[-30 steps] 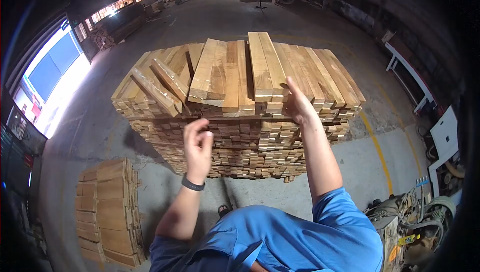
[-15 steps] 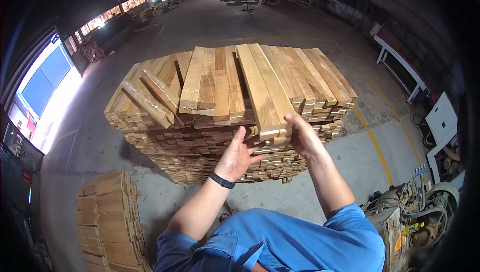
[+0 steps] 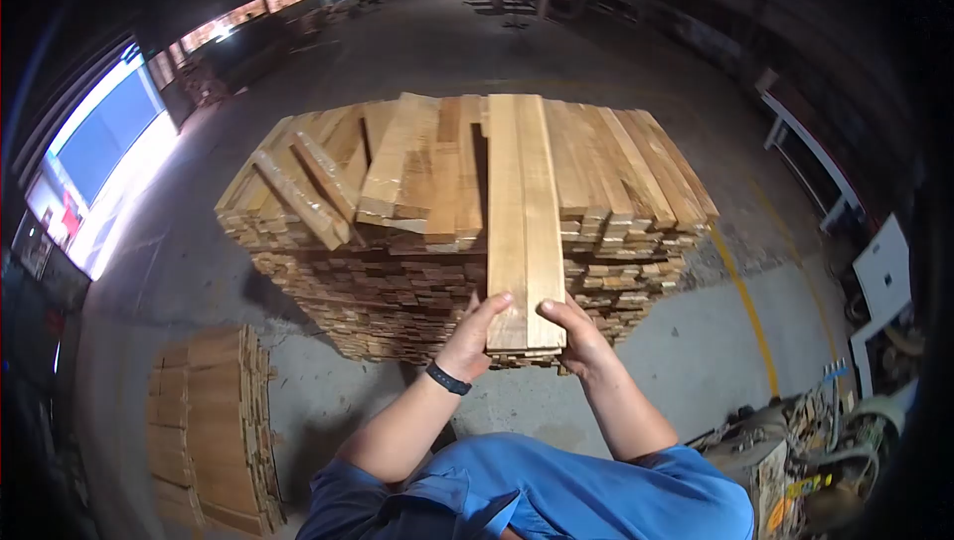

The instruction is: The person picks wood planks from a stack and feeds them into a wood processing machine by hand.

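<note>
Two long, light wooden boards (image 3: 525, 232) lie side by side, their near ends sticking out past the front of a large stack of boards (image 3: 437, 187). My left hand (image 3: 475, 333), with a black wristband, grips the near end on the left side, thumb on top. On the right side my right hand (image 3: 579, 333) holds the same end, its thumb also on top. The fingers under the boards are hidden. Two narrower pieces (image 3: 296, 200) rest at a slant on the stack's left part.
A lower stack of wood (image 3: 214, 421) stands on the floor at the left. Machinery with hoses (image 3: 805, 470) is at the lower right, near a white panel (image 3: 882, 267). A white-framed bench (image 3: 815, 153) stands at the right.
The two boards have come toward me and turned straighter. My left hand, open and apart from them before, has closed on their left side. My right hand has moved nearer with them.
</note>
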### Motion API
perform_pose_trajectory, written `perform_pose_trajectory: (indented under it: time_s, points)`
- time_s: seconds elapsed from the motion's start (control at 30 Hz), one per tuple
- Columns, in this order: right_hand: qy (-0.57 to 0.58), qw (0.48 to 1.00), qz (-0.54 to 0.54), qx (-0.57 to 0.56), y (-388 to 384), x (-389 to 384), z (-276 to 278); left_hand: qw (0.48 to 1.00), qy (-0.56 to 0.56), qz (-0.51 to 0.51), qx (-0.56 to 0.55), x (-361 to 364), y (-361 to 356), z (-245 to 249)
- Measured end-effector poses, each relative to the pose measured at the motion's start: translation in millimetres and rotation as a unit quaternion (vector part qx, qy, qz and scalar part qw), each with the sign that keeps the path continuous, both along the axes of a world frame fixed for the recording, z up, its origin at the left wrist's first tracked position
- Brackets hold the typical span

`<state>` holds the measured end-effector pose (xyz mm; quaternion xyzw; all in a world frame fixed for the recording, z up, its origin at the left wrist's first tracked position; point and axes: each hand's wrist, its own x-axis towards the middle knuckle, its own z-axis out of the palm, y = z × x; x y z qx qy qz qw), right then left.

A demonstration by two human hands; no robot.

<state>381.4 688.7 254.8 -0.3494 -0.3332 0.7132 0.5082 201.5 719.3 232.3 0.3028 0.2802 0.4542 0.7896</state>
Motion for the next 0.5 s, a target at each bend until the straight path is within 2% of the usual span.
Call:
perform_pose_trajectory:
  time_s: [0.03,0.2,0.33,0.4,0.5]
  points:
    - [0.029,0.999,-0.026,0.007,-1,-5,-11,0.999,0.018,0.041,0.006,2,-4,2]
    - [0.113,0.992,-0.057,-0.010,-22,-19,-47,0.996,0.007,0.021,0.081,-13,-29,28]
    - [0.062,0.994,-0.071,0.060,-57,-41,-36,0.995,-0.002,-0.001,0.099,-37,-57,32]
    - [0.009,0.991,-0.082,0.110,-75,-61,-14,0.988,-0.011,0.014,0.152,-51,-74,37]
    - [-0.027,0.991,-0.045,0.119,-99,-88,8,0.971,0.004,0.055,0.233,-84,-105,47]
